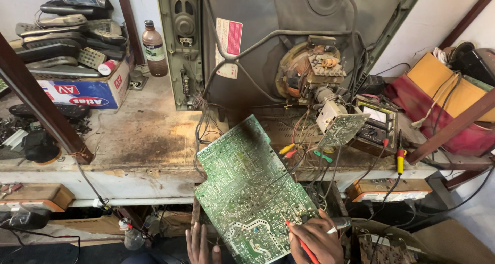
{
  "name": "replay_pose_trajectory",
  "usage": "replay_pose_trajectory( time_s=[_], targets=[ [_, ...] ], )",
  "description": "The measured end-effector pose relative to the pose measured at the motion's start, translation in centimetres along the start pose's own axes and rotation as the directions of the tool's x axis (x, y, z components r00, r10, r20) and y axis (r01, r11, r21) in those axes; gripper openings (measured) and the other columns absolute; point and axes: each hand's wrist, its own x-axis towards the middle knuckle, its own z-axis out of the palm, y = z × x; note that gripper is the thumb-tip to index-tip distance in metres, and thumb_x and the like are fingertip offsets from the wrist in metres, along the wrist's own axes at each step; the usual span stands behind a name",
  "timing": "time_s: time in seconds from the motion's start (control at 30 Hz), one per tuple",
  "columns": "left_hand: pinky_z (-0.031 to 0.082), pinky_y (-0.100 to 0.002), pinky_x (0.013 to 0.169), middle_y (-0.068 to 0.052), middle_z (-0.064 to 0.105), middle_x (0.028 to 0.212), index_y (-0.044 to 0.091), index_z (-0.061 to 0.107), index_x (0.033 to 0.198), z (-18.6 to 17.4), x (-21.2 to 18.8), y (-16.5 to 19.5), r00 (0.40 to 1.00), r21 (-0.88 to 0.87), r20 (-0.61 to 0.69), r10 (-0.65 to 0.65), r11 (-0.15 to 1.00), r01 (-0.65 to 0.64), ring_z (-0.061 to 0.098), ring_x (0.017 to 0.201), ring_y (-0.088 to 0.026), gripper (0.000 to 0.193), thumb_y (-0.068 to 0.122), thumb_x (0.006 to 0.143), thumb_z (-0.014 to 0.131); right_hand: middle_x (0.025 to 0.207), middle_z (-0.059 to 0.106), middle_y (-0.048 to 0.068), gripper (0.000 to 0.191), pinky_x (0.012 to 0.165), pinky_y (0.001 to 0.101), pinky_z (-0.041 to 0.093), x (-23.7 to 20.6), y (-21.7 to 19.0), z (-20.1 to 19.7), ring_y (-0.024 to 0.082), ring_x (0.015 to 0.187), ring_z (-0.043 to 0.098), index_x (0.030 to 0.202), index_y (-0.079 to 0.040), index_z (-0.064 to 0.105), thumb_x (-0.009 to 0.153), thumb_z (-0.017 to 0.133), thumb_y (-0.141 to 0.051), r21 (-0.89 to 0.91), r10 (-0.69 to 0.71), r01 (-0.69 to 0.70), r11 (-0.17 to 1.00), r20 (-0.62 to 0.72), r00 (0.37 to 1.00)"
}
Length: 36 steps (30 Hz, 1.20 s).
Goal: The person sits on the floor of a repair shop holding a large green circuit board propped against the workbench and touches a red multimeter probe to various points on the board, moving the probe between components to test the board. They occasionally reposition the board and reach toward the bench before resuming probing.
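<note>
2 hands (263,243) at green circuit board (247,186), right (317,241) with red probe (301,243).

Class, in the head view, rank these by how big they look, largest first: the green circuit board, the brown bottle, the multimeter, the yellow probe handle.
1. green circuit board, though it is nearest the camera
2. multimeter
3. brown bottle, close to the multimeter, so unsure
4. yellow probe handle
</note>
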Motion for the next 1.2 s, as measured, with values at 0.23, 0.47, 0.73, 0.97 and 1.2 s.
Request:
replay_pose_trajectory(
  time_s=[0.23, 0.47, 0.73, 0.97, 1.2],
  targets=[
    [0.023, -0.062, 0.126, -0.027, 0.046, 0.152, -0.005, 0.052, 0.142, -3.1, 4.3, 4.6, 0.993, -0.066, 0.07, -0.097, 0.993, 0.102, 0.035, 0.15, -0.043, 0.056, 0.036, 0.105, 0.045, 0.079, 0.08, 0.007, 0.016, 0.113, 0.0519, 0.045, 3.2, -4.8, -2.2, 0.02, 0.08, 0.078, 0.095, -0.01, 0.08, 0.079, 0.08, -0.011, 0.051, 0.0, 0.002, 0.999, -0.043, 0.999],
    [0.015, -0.056, 0.125, -0.022, 0.027, 0.168, -0.002, 0.039, 0.156, -8.9, 7.2, 11.1, 0.877, -0.194, 0.329, -0.351, 0.883, 0.426, 0.013, 0.16, -0.045, 0.057, 0.029, 0.108, 0.044, 0.094, 0.076, 0.012, 0.02, 0.112, 0.0515, 0.048, 3.1, -7.2, -4.7, 0.025, 0.093, 0.072, 0.106, -0.003, 0.072, 0.086, 0.076, -0.003, 0.05, -0.088, 0.09, 0.995, -0.052, 0.995],
    [0.015, -0.054, 0.129, -0.018, 0.03, 0.169, 0.0, 0.042, 0.156, -9.1, 7.5, 8.5, 0.876, -0.193, 0.33, -0.352, 0.883, 0.428, 0.013, 0.162, -0.043, 0.053, 0.026, 0.111, 0.045, 0.103, 0.072, 0.015, 0.017, 0.109, 0.0473, 0.053, 1.7, -8.8, -2.5, 0.028, 0.104, 0.068, 0.114, 0.002, 0.072, 0.098, 0.073, -0.004, 0.032, -0.046, 0.048, 0.998, -0.048, 0.998],
    [0.013, -0.056, 0.13, -0.018, 0.03, 0.168, -0.003, 0.042, 0.155, -10.0, 7.7, 5.9, 0.881, -0.204, 0.342, -0.328, 0.889, 0.411, 0.012, 0.161, -0.043, 0.05, 0.02, 0.109, 0.046, 0.1, 0.072, 0.014, 0.018, 0.114, 0.0475, 0.051, 1.7, -10.6, -0.1, 0.025, 0.1, 0.066, 0.118, 0.003, 0.072, 0.102, 0.073, -0.006, 0.041, -0.071, 0.073, 0.997, -0.043, 0.997],
    [0.009, -0.06, 0.13, -0.019, 0.033, 0.166, -0.003, 0.045, 0.152, -10.9, 8.3, 2.8, 0.881, -0.186, 0.368, -0.298, 0.904, 0.384, 0.013, 0.161, -0.043, 0.049, 0.012, 0.105, 0.049, 0.105, 0.071, 0.014, 0.017, 0.113, 0.0489, 0.052, 2.6, -13.8, 3.4, 0.026, 0.099, 0.068, 0.116, 0.003, 0.072, 0.102, 0.073, -0.006, 0.052, -0.111, 0.111, 0.993, -0.007, 0.994]
  ],
)
